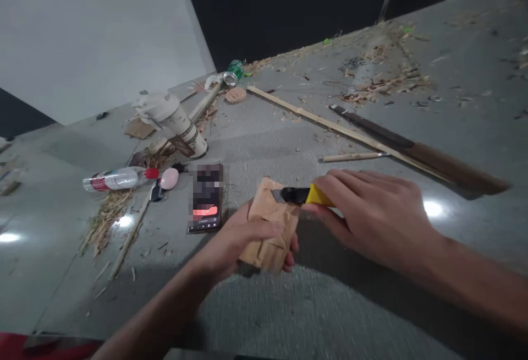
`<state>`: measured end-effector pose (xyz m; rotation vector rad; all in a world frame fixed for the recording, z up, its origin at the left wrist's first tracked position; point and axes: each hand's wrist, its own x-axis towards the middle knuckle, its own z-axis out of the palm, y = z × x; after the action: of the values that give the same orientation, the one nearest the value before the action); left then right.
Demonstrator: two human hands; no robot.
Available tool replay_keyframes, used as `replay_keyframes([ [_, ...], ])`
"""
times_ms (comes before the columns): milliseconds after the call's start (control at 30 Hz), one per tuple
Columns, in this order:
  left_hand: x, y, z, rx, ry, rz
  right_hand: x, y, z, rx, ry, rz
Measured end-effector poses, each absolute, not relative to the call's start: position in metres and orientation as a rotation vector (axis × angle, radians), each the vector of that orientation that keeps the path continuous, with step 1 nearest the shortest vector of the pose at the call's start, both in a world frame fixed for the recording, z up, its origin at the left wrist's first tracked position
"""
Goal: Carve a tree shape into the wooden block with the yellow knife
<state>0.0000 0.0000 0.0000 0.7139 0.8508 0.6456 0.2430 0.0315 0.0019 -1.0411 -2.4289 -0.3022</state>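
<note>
A pale, roughly carved wood block is tilted at the centre of the view. My left hand wraps round it from the left, with the thumb on its face and fingertips showing at its right edge. My right hand is closed on a yellow and black utility knife. The knife's short blade meets the block's upper part. Just left of the block, a phone with a lit screen lies on the grey surface.
On the left are a plastic bottle and a white cup. A green can stands at the back. A long stick, a thin tool and a dark-bladed tool with a wooden handle lie behind my right hand, among scattered shavings.
</note>
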Motion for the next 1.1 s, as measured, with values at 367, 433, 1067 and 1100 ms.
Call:
replay_keyframes([
  [367, -0.016, 0.001, -0.001, 0.699, 0.702, 0.267, 0.29, 0.078, 0.015, -1.139, -2.335, -0.035],
  [433, -0.016, 0.002, -0.003, 0.686, 0.703, 0.303, 0.287, 0.076, 0.011, -0.922, -2.481, 0.028],
  [1067, -0.019, 0.001, 0.001, 0.742, 0.829, 0.213, 0.269, 0.06, 0.0, -0.578, -2.754, 0.113],
  [1100, -0.02, 0.001, 0.001, 0.744, 0.835, 0.198, 0.267, 0.058, 0.0, -0.574, -2.749, 0.092],
])
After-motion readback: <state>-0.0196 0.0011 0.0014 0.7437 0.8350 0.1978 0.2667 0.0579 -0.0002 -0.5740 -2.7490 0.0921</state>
